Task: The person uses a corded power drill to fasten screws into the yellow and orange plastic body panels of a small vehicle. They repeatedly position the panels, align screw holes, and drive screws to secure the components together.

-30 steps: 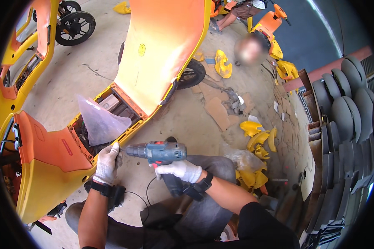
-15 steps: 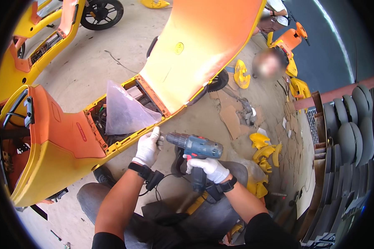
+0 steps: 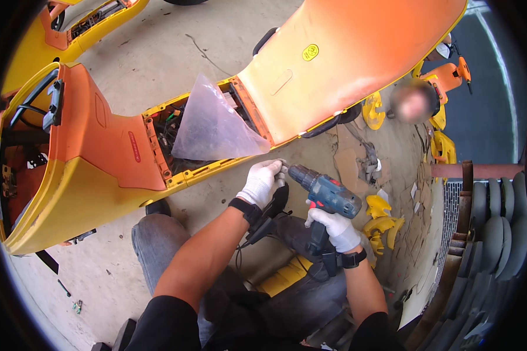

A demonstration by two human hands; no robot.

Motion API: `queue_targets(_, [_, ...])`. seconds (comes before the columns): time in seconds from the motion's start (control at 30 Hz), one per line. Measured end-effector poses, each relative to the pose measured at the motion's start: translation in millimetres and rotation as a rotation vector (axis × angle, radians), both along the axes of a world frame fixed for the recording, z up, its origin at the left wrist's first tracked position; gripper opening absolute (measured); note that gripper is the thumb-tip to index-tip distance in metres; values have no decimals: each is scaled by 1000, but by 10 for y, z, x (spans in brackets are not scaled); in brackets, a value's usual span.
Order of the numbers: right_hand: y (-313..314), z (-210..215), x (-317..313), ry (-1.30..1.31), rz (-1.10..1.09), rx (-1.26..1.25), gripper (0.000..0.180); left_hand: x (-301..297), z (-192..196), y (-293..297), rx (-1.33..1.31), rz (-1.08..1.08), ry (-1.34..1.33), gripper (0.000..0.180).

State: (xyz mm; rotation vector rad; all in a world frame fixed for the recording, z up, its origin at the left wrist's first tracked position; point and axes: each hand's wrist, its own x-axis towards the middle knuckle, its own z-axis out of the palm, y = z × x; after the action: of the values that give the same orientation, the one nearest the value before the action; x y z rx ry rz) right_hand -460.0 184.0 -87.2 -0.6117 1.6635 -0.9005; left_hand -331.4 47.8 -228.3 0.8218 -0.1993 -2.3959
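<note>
My right hand [image 3: 335,230], in a white glove, grips the handle of a blue-grey cordless drill [image 3: 331,195]. The drill's chuck points up and left, toward my left hand. My gloved left hand [image 3: 262,182] is closed in a pinch just ahead of the chuck; what its fingertips hold is too small to make out. Both hands are beside the near edge of an orange and yellow scooter body [image 3: 108,149]. A translucent plastic sheet [image 3: 214,126] lies over its open compartment, partly covering the wires and parts inside.
Another yellow scooter frame [image 3: 23,52] stands at the far left. Yellow plastic pieces [image 3: 383,219] and cardboard [image 3: 348,155] lie on the floor to the right, with stacked grey parts [image 3: 492,234] beyond. Another person is at the upper right, near an orange scooter [image 3: 442,79].
The view has shifted, so the scooter appears farther right and higher. My hands have drawn slightly away from its edge, and the drill slants more steeply. Both hands keep their grips.
</note>
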Motion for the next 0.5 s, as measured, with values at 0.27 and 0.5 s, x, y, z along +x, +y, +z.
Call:
queue_targets(0.27, [-279,-92,-326,275,129,86,26,-309,-150,-111,130,99,16,17])
queue_targets(0.5, [-745,-151,-423,299,269,65,23,-439,-358,-218,86,136,-277,12])
